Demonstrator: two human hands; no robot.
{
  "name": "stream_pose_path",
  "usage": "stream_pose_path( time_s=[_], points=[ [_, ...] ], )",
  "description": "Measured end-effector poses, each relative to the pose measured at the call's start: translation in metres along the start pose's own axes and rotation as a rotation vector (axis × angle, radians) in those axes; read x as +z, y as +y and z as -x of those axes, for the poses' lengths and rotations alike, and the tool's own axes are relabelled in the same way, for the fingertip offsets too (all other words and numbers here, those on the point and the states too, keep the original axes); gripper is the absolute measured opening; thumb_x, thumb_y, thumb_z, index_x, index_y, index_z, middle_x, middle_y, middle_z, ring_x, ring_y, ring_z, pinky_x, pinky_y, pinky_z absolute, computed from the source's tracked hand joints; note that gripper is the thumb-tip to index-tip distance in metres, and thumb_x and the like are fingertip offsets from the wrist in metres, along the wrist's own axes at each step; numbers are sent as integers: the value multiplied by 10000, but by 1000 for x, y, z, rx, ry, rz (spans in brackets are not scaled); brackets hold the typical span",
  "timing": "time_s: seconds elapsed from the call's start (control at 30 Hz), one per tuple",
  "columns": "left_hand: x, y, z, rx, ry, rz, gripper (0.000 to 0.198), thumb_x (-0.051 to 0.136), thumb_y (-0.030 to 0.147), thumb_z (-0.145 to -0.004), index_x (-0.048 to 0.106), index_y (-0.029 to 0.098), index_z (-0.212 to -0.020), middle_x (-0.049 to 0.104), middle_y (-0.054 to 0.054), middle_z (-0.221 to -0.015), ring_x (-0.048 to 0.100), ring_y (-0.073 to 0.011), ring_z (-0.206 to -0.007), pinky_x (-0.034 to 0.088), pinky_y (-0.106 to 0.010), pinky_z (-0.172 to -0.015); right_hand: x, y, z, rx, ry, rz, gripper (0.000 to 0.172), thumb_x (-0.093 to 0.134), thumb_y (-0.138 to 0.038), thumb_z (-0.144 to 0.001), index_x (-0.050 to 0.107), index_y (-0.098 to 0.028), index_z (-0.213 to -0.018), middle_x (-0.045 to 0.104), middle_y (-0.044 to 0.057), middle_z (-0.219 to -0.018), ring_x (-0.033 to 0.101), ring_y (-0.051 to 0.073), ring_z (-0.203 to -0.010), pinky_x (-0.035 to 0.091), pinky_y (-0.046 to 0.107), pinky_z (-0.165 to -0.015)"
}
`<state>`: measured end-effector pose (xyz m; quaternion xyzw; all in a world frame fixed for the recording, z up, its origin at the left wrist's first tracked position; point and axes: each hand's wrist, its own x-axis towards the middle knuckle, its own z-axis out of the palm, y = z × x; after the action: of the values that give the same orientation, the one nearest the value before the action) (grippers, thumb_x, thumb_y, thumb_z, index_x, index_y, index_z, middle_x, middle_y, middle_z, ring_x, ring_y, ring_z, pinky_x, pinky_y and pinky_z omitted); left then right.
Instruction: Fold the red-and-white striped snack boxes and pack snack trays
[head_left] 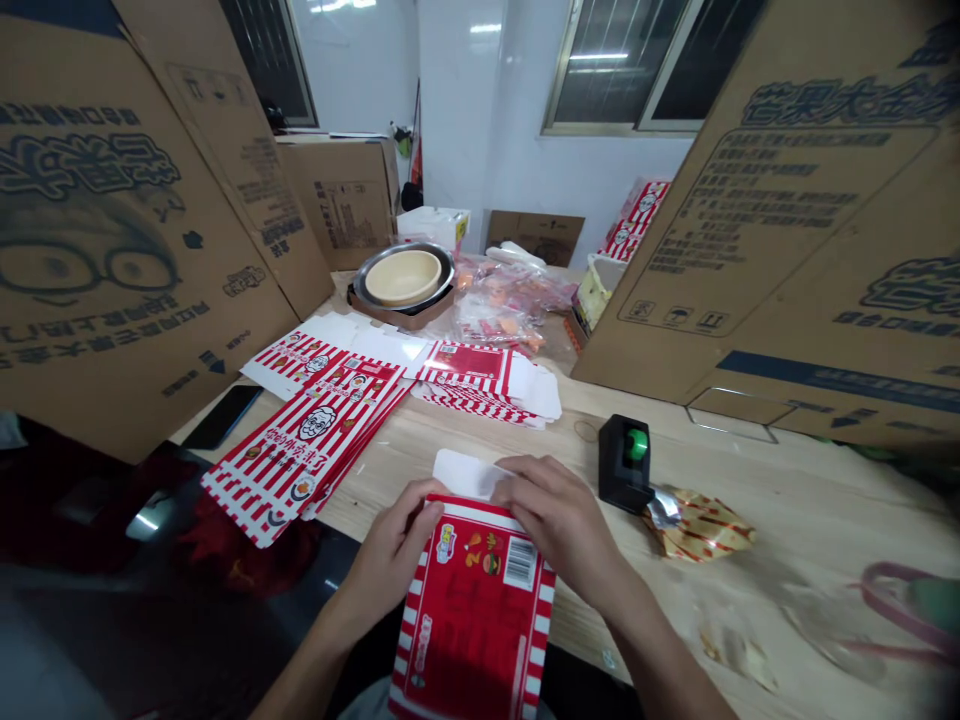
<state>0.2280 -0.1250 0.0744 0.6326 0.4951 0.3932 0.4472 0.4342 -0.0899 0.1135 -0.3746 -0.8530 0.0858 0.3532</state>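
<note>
A red paper box point(472, 620) with striped white-and-red edges and a barcode is held upright in front of me. Its white end flap point(466, 474) stands up at the top. My left hand point(394, 545) pinches the upper left corner, thumb on the printed face. At the upper right, my right hand point(559, 515) is closed on the flap and edge, its fingers bent over the top. Beyond my hands lie a stack of flat striped boxes point(307, 440) at the left and another pile of flat boxes point(480, 380) in the middle.
A black tape dispenser point(624, 462) stands at the right beside a crumpled gold wrapper point(705, 525). Large cartons rise at the left point(97, 250) and right point(795, 230). A cream bowl point(403, 277) sits in a metal basin, with plastic bags point(510, 295) nearby. A phone point(223, 417) lies at the left edge.
</note>
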Motion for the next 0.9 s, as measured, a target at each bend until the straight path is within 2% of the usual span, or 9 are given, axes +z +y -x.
stream_pose_path(
  time_s=[0.07,0.13,0.27,0.33,0.4,0.53,0.63,0.77,0.9],
  points=[
    [1,-1,2,7,2,-12,195,361,345,-917,505,233,-986,607,38,-847,559,-97,-831,416,-153,-725,2,0,0,47,3,24,155,488,-199,-873,602,-185,-977,673,54,-875,596,172,-746,451,286,-641],
    [2,1,3,27,-13,-42,194,361,336,-919,509,240,-998,614,38,-887,563,-92,-835,414,-150,-730,3,1,-2,92,-25,66,288,562,-243,-839,540,-177,-1119,680,51,-871,600,175,-731,459,294,-648],
    [2,5,2,46,-32,-65,191,363,324,-919,501,251,-1029,621,47,-876,572,-81,-759,423,-148,-715,5,-5,-7,7,-70,161,99,502,-185,-864,601,-178,-859,668,26,-805,576,159,-679,439,288,-641],
    [2,4,2,29,-23,-53,188,362,325,-919,497,247,-1025,622,50,-843,566,-78,-708,429,-153,-717,6,-11,-8,-55,-62,205,208,418,-145,-888,590,-164,-772,667,55,-878,573,160,-686,437,287,-626],
    [1,1,3,13,1,-38,191,357,326,-920,494,243,-1024,626,47,-837,570,-81,-715,433,-159,-732,6,-15,-6,-93,-80,161,252,366,-136,-901,606,-154,-828,648,88,-1041,600,176,-778,460,302,-668],
    [4,-3,9,14,43,-45,207,361,322,-916,493,236,-1051,633,9,-999,581,-106,-904,437,-171,-773,-6,-12,-6,131,-268,-314,240,413,-239,-914,611,-208,-1047,652,34,-1077,610,147,-944,479,271,-811],
    [8,-2,10,23,17,-64,232,366,323,-912,501,223,-1072,614,-27,-1096,564,-134,-1004,445,-198,-803,-18,-5,-13,348,-413,-612,204,484,-307,-882,643,-213,-970,683,11,-951,632,132,-846,497,242,-739],
    [13,-1,10,20,23,0,239,392,318,-903,477,208,-1097,602,-55,-1128,548,-161,-1058,452,-239,-838,-22,-6,-22,439,-431,-622,120,582,-243,-807,621,-173,-897,664,14,-831,617,137,-766,488,254,-681],
    [15,-2,11,-57,26,226,367,416,324,-895,313,218,-1231,604,-71,-1119,601,-158,-944,500,-259,-746,-15,-17,-23,430,-353,-434,129,587,-148,-782,629,-213,-885,666,-9,-833,605,131,-747,459,245,-667]
  ],
)
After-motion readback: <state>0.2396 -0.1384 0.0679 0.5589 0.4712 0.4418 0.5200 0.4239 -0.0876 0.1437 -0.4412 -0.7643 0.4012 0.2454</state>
